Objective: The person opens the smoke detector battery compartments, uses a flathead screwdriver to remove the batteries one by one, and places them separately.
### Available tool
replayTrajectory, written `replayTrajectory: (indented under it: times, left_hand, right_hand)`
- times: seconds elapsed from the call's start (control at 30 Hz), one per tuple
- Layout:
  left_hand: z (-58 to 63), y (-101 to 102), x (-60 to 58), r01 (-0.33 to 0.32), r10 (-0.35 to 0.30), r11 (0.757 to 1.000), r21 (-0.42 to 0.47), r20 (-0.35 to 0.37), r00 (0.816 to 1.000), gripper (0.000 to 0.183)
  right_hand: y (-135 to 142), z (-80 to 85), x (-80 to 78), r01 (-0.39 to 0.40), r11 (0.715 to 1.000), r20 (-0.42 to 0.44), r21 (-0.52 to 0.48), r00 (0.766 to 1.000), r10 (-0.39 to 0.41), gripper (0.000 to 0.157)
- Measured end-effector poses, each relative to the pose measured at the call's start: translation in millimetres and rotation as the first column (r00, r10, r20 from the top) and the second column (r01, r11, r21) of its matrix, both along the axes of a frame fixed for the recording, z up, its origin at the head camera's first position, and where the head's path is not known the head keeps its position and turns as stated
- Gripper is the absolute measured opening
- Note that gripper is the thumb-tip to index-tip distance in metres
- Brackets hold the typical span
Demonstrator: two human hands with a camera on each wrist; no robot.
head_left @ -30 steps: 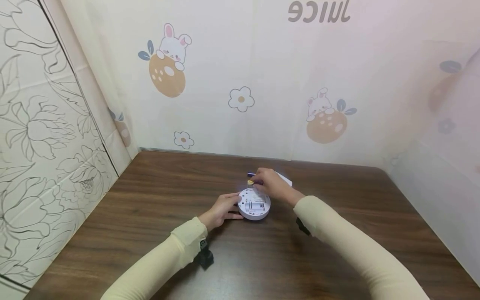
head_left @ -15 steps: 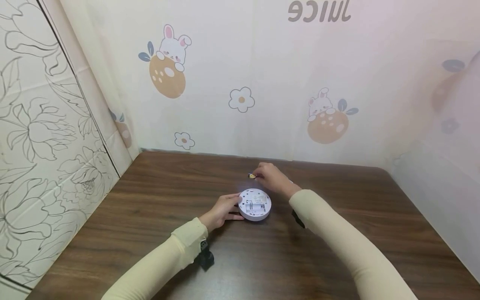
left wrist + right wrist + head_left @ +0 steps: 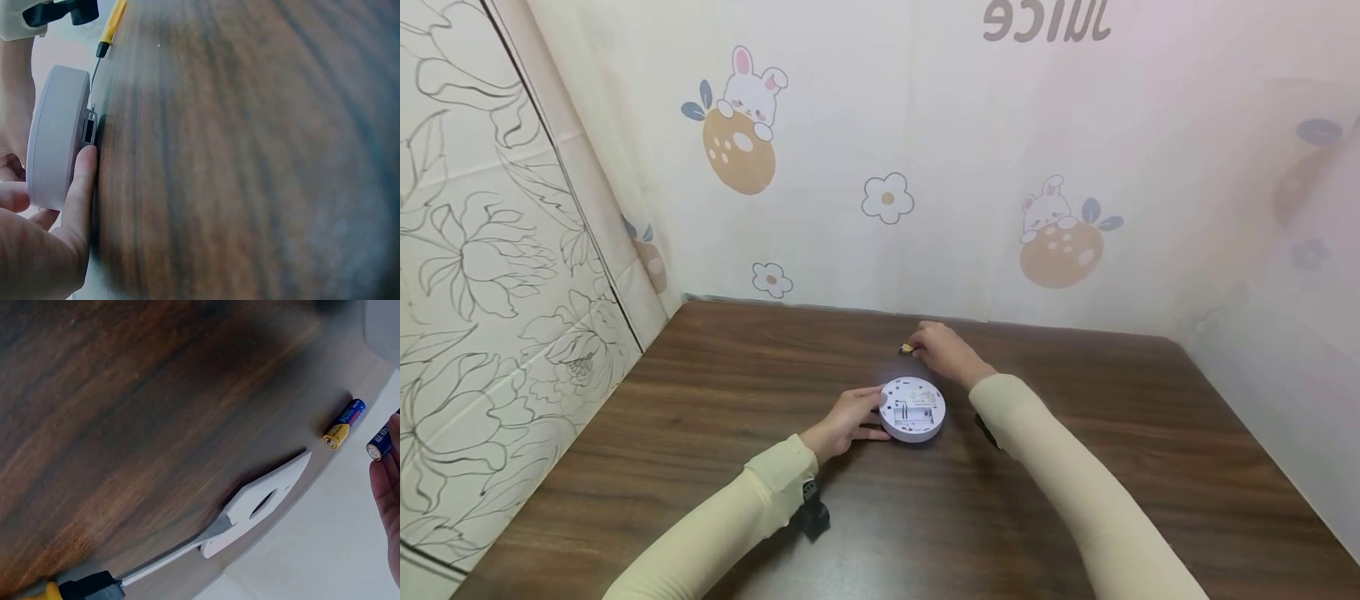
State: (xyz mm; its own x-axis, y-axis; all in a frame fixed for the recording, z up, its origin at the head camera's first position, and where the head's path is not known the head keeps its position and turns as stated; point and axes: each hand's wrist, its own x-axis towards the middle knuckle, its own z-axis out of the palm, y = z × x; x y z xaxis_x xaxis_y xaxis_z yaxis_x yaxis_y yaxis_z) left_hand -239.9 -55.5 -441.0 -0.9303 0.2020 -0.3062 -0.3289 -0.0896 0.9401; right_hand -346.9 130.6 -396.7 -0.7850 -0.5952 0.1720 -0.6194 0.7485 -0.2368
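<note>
My left hand (image 3: 846,421) grips a round white device (image 3: 913,398), shaped like a smoke alarm, by its left rim. Its battery compartment faces up, uncovered, with no battery showing inside. In the left wrist view, thumb and fingers hold the rim of the device (image 3: 57,137) close over the table. Beyond the device, my right hand (image 3: 942,350) pinches a blue-and-yellow battery, its end towards the camera in the right wrist view (image 3: 377,447). A second battery (image 3: 345,423) of the same kind lies on the table beside those fingertips.
A white plastic cover (image 3: 240,519) with an oval hole lies on the table near the loose battery. A screwdriver (image 3: 94,586) with a yellow-and-black handle lies with its shaft over the cover. A patterned curtain (image 3: 887,125) hangs behind the wooden table (image 3: 737,358).
My right hand, pinching the battery, has drawn back from the device and moved up towards the far table edge, beside the loose battery. My left hand stays on the device.
</note>
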Motion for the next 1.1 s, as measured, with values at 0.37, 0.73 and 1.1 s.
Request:
replayTrajectory:
  times: [0.37,0.73,1.1]
  left_hand:
    - [1.3,0.7,1.1,0.000,0.000,1.000,0.010,-0.004,1.000,0.041]
    - [4.7,1.7,3.3,-0.002,0.002,1.000,0.011,0.006,1.000,0.042]
    - [2.1,0.8,-0.1,-0.007,0.007,1.000,-0.003,0.013,1.000,0.041]
  right_hand:
    - [-2.0,-9.7,-3.4,-0.026,0.999,-0.039,0.026,0.999,0.027,0.013]
    - [-6.0,-16.2,-2.9,-0.013,0.998,-0.037,0.056,0.999,0.015,0.013]
    - [-9.5,-23.7,-9.6,0.018,0.996,-0.014,0.089,1.000,-0.017,0.015]
